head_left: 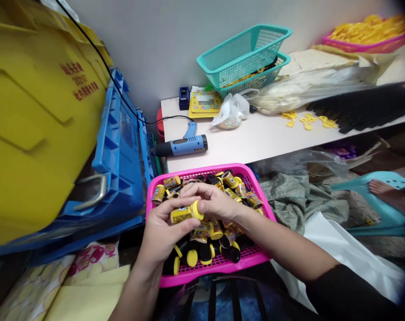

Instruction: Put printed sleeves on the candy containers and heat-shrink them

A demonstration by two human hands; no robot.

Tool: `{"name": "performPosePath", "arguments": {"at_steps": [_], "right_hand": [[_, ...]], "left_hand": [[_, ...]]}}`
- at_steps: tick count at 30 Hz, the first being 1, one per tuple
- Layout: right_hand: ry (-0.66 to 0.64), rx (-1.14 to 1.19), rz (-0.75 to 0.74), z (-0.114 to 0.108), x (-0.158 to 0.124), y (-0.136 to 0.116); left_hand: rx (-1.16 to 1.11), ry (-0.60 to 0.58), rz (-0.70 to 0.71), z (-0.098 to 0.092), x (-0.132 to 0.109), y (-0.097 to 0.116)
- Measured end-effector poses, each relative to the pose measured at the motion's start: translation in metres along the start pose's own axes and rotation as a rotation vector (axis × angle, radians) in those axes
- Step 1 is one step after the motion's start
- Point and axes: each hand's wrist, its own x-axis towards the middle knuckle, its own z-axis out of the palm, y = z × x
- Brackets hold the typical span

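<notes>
Over a pink plastic basket (195, 277) my left hand (162, 234) and my right hand (212, 200) meet. My left hand grips a small black bottle with a yellow label and yellow cap (185, 212), its cap pointing right. The fingers of my right hand rest on top of my left hand, close to the cap. I cannot tell whether they touch the bottle. Below them, the basket holds several similar bottles (205, 229) lying in a loose heap, some with yellow caps and some with labels.
A white shelf (255, 138) holds a blue hot-air gun (181, 146), teal baskets (244, 55) and loose yellow caps (307, 121). A blue crate (118, 151) and a yellow bin (38, 120) stand at left. A bare foot (386, 194) rests on a teal stool (376, 214).
</notes>
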Motion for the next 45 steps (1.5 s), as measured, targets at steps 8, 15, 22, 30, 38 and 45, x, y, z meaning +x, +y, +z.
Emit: {"name": "performPosePath", "arguments": {"at_steps": [8,15,22,30,38,45], "right_hand": [[0.146,-0.328,-0.019,-0.014,-0.007,-0.039],[0.179,-1.363,0.157,-0.053,-0.052,-0.055],[-0.048,-1.714,0.312,-0.047,-0.061,-0.040],[-0.139,-1.558,0.149,-0.059,-0.061,-0.054],[-0.126,-1.610,0.091,-0.029,-0.043,-0.084],[-0.183,-1.558,0.141,-0.051,-0.054,-0.071]], "left_hand": [[0.328,0.166,0.213,-0.011,-0.002,-0.002],[0.949,0.242,0.312,-0.060,0.007,-0.029],[0.855,0.270,0.265,-0.060,0.006,-0.037],[0.842,0.469,0.375,-0.056,0.003,-0.018],[0.754,-0.156,0.523,0.004,0.011,0.007],[0.683,-0.095,0.313,0.006,0.013,0.007]]}}
